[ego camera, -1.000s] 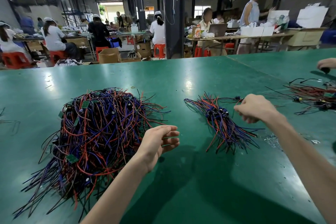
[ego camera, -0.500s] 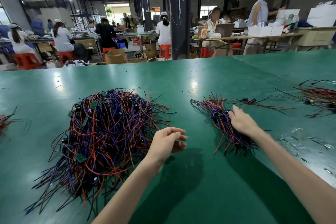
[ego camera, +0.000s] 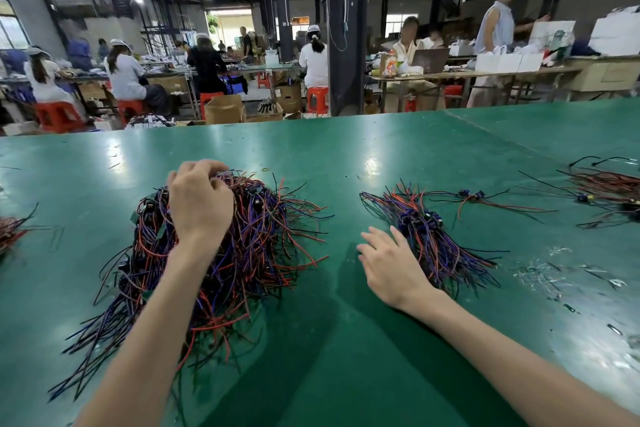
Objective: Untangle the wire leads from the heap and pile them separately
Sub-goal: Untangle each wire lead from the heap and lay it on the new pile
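At three o'clock, our small pile (ego camera: 429, 239) lies beside our slack right hand (ego camera: 391, 263); our left hand (ego camera: 199, 204) grips the far bigger heap (ego camera: 270, 239)

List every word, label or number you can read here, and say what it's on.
No text can be read.
Background bottle label: colourful print, too blurred to read.
Green tags in the wire heap: too small to show any print.
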Demonstrator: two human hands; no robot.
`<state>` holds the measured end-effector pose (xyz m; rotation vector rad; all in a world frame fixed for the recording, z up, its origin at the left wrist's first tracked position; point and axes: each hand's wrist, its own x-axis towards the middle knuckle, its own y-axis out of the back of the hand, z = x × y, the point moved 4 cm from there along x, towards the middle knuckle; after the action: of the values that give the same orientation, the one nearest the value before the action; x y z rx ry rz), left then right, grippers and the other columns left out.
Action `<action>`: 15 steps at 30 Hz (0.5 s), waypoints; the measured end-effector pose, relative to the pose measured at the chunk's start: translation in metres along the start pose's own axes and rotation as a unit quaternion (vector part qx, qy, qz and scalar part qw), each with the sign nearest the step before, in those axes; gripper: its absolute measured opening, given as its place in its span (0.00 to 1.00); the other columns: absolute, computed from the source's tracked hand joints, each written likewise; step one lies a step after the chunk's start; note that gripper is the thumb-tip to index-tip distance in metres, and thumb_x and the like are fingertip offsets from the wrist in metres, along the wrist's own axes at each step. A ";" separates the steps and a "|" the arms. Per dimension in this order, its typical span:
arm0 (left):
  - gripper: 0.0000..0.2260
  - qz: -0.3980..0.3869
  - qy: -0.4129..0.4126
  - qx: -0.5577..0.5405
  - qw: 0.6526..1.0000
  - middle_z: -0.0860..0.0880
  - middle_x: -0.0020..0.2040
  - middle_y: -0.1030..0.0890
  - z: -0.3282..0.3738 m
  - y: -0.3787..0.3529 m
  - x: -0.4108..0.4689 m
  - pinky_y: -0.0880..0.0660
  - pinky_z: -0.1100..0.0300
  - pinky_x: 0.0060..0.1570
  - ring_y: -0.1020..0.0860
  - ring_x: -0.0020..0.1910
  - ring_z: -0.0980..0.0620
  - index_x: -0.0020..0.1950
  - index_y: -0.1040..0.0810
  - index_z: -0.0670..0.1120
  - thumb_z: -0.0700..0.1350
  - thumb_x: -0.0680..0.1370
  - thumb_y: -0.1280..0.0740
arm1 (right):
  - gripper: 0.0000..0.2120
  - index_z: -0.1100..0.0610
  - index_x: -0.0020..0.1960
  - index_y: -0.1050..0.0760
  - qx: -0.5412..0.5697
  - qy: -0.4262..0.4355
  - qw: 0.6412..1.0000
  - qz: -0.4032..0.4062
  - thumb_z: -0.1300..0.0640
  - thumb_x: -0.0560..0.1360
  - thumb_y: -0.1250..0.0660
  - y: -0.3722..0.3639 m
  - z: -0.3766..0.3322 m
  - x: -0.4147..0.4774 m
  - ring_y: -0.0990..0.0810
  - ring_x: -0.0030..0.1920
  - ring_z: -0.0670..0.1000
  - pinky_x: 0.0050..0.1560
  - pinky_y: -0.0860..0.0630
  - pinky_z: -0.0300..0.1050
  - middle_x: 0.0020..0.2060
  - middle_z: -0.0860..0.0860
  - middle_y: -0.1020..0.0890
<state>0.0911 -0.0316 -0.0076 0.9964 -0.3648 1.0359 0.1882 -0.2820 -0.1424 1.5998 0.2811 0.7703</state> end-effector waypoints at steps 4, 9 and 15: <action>0.13 -0.133 -0.059 0.106 0.984 0.40 0.56 0.22 0.012 -0.043 0.024 0.29 0.49 0.58 0.28 0.58 0.41 0.61 0.22 0.43 0.41 0.79 0.40 | 0.17 0.55 0.66 0.30 -0.023 0.006 1.000 -0.015 0.56 0.80 0.48 0.002 -0.006 0.001 0.41 0.74 0.50 0.74 0.58 0.55 0.68 0.51 0.29; 0.17 -0.252 -0.085 0.314 0.912 0.40 0.61 0.26 0.009 -0.087 0.018 0.36 0.49 0.63 0.31 0.63 0.41 0.60 0.23 0.43 0.53 0.79 0.40 | 0.16 0.55 0.65 0.30 -0.026 0.009 0.999 -0.024 0.57 0.80 0.47 0.005 -0.006 -0.004 0.38 0.72 0.50 0.74 0.59 0.58 0.65 0.51 0.26; 0.09 -0.230 -0.037 0.212 0.949 0.38 0.51 0.22 0.020 -0.081 0.028 0.25 0.49 0.47 0.23 0.50 0.38 0.52 0.20 0.38 0.34 0.73 0.36 | 0.16 0.56 0.65 0.30 -0.023 0.002 0.999 -0.033 0.58 0.80 0.46 0.006 -0.007 -0.002 0.33 0.67 0.51 0.74 0.57 0.58 0.63 0.51 0.26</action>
<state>0.1774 -0.0440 -0.0195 1.4285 0.0424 0.6583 0.1808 -0.2794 -0.1374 1.5380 0.3150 0.7255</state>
